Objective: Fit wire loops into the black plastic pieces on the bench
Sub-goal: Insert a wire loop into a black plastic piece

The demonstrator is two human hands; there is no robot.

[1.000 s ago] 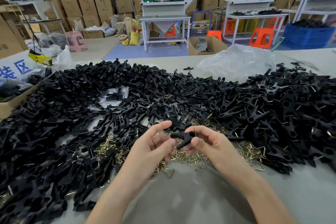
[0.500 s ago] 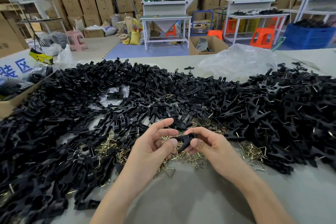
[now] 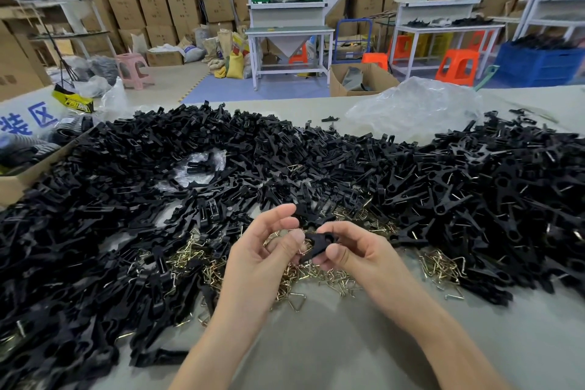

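Note:
One black plastic piece (image 3: pixel 318 242) is held above the bench between both hands. My right hand (image 3: pixel 357 252) pinches its right end between thumb and fingers. My left hand (image 3: pixel 266 250) has its thumb tip against the piece's left end, fingers curled loosely above it; whether it holds a wire loop is hidden. Under the hands lies a heap of brass-coloured wire loops (image 3: pixel 304 272). A wide pile of black plastic pieces (image 3: pixel 158 199) covers the bench to the left, behind and to the right.
More wire loops (image 3: pixel 443 266) lie to the right of my hands. A crumpled clear plastic bag (image 3: pixel 411 108) sits at the bench's far edge. A cardboard box (image 3: pixel 19 180) stands at the left edge. Bare grey bench top (image 3: pixel 332 351) lies between my forearms.
Both hands stay together on the black piece. My left thumb has moved up against the piece's end, and the piece has turned slightly in my right hand.

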